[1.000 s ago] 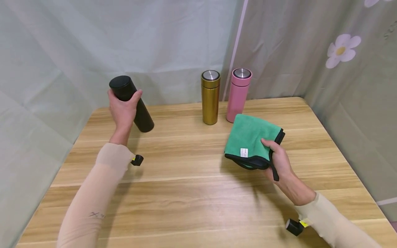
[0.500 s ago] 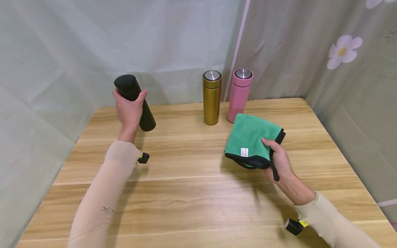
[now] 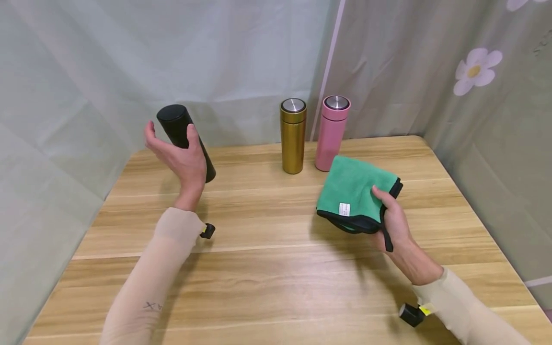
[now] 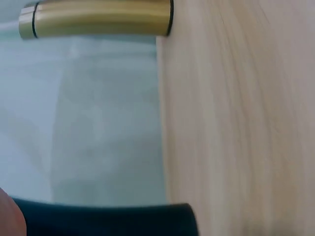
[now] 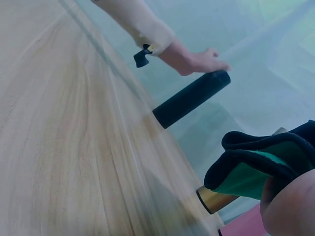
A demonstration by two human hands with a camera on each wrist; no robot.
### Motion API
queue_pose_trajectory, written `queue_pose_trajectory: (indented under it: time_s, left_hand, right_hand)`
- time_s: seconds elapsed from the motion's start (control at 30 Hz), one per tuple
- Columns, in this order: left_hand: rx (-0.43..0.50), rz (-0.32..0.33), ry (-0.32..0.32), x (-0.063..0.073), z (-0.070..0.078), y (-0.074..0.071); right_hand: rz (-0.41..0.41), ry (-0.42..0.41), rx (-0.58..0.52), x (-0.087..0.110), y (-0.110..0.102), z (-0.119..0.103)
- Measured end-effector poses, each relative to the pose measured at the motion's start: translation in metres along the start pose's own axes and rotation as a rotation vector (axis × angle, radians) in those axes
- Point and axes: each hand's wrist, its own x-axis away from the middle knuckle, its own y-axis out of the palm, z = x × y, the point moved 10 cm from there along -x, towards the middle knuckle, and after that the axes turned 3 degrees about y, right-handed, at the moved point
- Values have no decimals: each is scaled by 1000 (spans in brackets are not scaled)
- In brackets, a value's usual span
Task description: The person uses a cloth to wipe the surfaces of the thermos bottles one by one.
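Observation:
A black bottle [image 3: 176,127] stands at the back left of the wooden table. My left hand [image 3: 186,163] is right beside it, thumb and fingers spread apart in the head view. From the right wrist view, that same hand [image 5: 199,62] shows near the top of the bottle [image 5: 192,98]. My right hand [image 3: 396,223] holds a folded green cloth [image 3: 358,191] with black edging and a white label over the table, thumb on top. Its other fingers are hidden beneath the cloth. Behind the cloth stand a gold bottle [image 3: 293,143] and a pink bottle [image 3: 333,134], both silver-topped.
The wooden table [image 3: 258,278] reaches back to a pale curtain [image 3: 237,62] close behind the bottles. A flower-printed curtain [image 3: 496,143] hangs along the right side. Small black cameras [image 3: 411,315] are strapped to both sleeves.
My left hand has loosened from the black bottle, its fingers spreading and the hand shifting right and toward me. The bottle stays in place. My right hand and cloth have moved slightly right.

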Motion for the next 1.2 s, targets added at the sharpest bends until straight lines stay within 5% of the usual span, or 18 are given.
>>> queue_pose_trajectory:
  time_s: [0.13, 0.3, 0.57, 0.93, 1.2]
  left_hand:
    - [98, 6, 140, 9, 48, 7]
    - [190, -107, 119, 20, 79, 24]
    - [195, -272, 60, 36, 51, 65]
    - [179, -638, -155, 79, 39, 126]
    - [218, -788, -249, 104, 34, 153]
  right_hand:
    - [-8, -5, -2, 0, 0, -4]
    - [-1, -8, 24, -1, 0, -6]
    - [21, -7, 13, 0, -1, -10]
    - [-19, -55, 44, 1, 2, -16]
    - [13, -53, 63, 3, -1, -16]
